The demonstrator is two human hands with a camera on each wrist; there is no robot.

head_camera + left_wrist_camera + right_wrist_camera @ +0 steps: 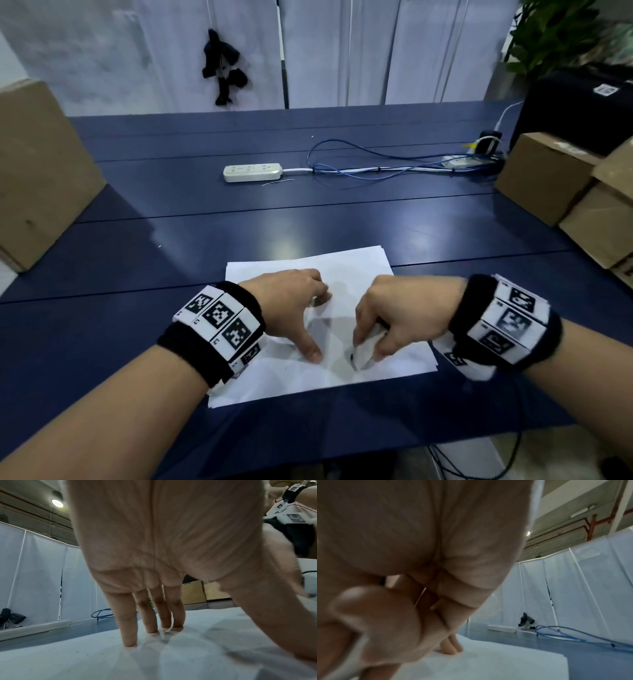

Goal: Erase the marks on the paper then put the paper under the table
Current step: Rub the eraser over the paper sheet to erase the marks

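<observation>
Thin, light, limp paper [308,270], apt to slide on the smooth blue table [171,240] and to buckle or tear under rubbing, so best pinned flat close to the rubbed spot; for the carry later, best taken by an edge, probably the near one, with care since it looks like a small stack, not a single sheet. White, blank over most of its face, lying slightly askew near the front table edge, corners square, gray shadows across the middle. Left hand [291,305] spread on it, fingertips [130,641] straight and pressing down, thumb planted nearer the front: an open, flat hold, nothing gripped. Right hand [394,315] just beside it, fingers curled downward and pinching something small and pale with a dark tip [353,359] against the sheet, probably an eraser, though too blurred to name for certain. Dark smudge at that tip, either a mark or the tool's end, cannot tell which. Right wrist view mostly palm, fingertips [452,649] touching paper. Erasing judged under way; stowing under the table not yet begun. Power strip [252,172], blue cable [359,164] and cardboard boxes [548,178] well apart, farther back.
</observation>
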